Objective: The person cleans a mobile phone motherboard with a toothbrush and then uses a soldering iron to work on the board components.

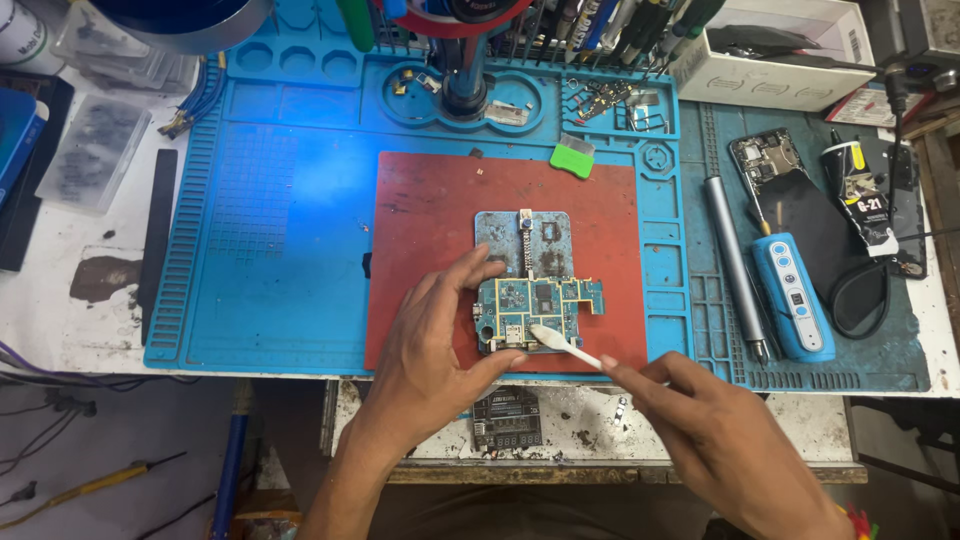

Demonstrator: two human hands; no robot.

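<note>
A blue-green circuit board (540, 298) lies clamped in a grey metal holder (524, 235) on a red mat (440, 220). My left hand (440, 345) rests at the board's left edge, fingers and thumb steadying it. A white brush-like tool (563, 343) is pinched in my right hand (715, 440), which reaches in from the lower right. The tool's tip touches the board's lower middle part.
A blue silicone work mat (270, 230) covers the bench. At right lie a grey pen-shaped screwdriver (733, 265), a blue handheld device (793, 297), an opened phone (775, 175) and a white box (780, 50). A green scraper (572, 158) sits above the red mat. Tools stand at the back.
</note>
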